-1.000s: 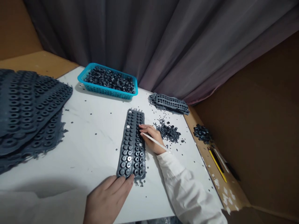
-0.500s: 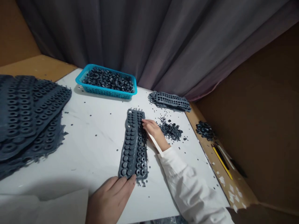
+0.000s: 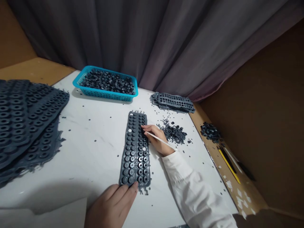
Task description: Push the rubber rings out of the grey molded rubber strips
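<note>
A dark grey rubber sheet of moulded round, ring-like parts (image 3: 133, 148) lies lengthwise in front of me, with a few holes through it. At its near end my left hand (image 3: 112, 204) grips the edge, fingers together on top; the thumb is hidden. My right hand (image 3: 156, 139) is closed around a thin white stick (image 3: 163, 141) that slants back across the palm. Those fingertips touch the sheet's right-hand rows, above the middle. Just beyond this hand sits a heap of small dark rubber bits (image 3: 175, 133).
At the left, large moulded sheets (image 3: 21, 126) are stacked. A blue basket (image 3: 104, 94) of small dark parts stands at the back. Perforated sheets (image 3: 174, 101) are piled back right. On the right ledge lie more dark bits (image 3: 210, 131) and a yellow tool (image 3: 229, 166).
My right hand has moved slightly nearer along the sheet, and the white stick has tilted flatter. A hole now shows in the right-hand rows. My left hand stays at the near end.
</note>
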The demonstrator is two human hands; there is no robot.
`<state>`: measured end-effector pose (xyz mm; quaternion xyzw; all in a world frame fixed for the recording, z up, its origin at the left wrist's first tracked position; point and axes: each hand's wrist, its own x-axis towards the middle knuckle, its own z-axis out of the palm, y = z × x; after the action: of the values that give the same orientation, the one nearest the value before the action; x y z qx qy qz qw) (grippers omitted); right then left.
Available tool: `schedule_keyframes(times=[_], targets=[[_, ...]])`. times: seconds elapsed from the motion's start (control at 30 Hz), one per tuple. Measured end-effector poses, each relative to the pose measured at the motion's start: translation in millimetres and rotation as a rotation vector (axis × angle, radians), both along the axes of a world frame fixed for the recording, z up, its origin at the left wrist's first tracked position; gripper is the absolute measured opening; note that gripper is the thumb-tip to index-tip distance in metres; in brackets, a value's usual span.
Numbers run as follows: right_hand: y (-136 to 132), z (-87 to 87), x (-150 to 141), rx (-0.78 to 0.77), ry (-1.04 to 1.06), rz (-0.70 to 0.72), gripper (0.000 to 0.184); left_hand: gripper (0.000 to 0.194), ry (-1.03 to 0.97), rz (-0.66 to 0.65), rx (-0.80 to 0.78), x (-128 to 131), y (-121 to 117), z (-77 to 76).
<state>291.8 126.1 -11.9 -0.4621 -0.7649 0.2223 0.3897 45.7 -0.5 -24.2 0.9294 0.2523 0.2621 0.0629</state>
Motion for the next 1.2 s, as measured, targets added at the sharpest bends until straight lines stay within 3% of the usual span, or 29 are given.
schedule_keyframes(times=[0.1, 0.2, 0.3, 0.37, 0.5, 0.63, 0.73, 0.97, 1.2], targets=[[1.0, -1.2, 1.1, 0.018, -0.033, 0.014, 0.013, 0.044, -0.010, 0.001, -0.005, 0.4, 0.4, 0.3], [1.9, -2.6, 2.0, 0.042, -0.082, 0.033, 0.011, 0.047, -0.063, 0.055, 0.024, 6.8, -5.9, -12.7], [4.5, -4.0, 2.5, 0.072, -0.149, 0.048, 0.010, 0.066, -0.106, 0.088, 0.048, 10.7, -9.5, -20.2], [7.4, -4.8, 3.0, 0.101, -0.234, 0.068, 0.012, 0.078, -0.095, 0.041, 0.069, 9.0, -7.1, -15.8], [14.2, -6.3, 5.7, 0.148, -0.377, 0.064, 0.019, 0.072, -0.005, -0.070, 0.075, 2.6, 0.1, -1.8], [18.9, -6.8, 8.6, 0.200, -0.276, -0.079, 0.020, 0.074, -0.096, 0.003, 0.086, 3.5, -0.8, -3.5], [17.7, -4.8, 7.7, 0.147, -0.116, -0.154, 0.017, 0.072, -0.083, -0.019, 0.097, 4.3, 0.7, -1.1], [13.0, -6.0, 2.9, -0.036, 0.062, -0.050, 0.017, 0.075, -0.021, -0.059, 0.178, 4.9, 8.6, 19.0], [15.5, -7.8, 4.0, -0.019, 0.010, -0.026, 0.016, 0.073, -0.054, -0.030, 0.159, 5.8, 4.3, 13.5]])
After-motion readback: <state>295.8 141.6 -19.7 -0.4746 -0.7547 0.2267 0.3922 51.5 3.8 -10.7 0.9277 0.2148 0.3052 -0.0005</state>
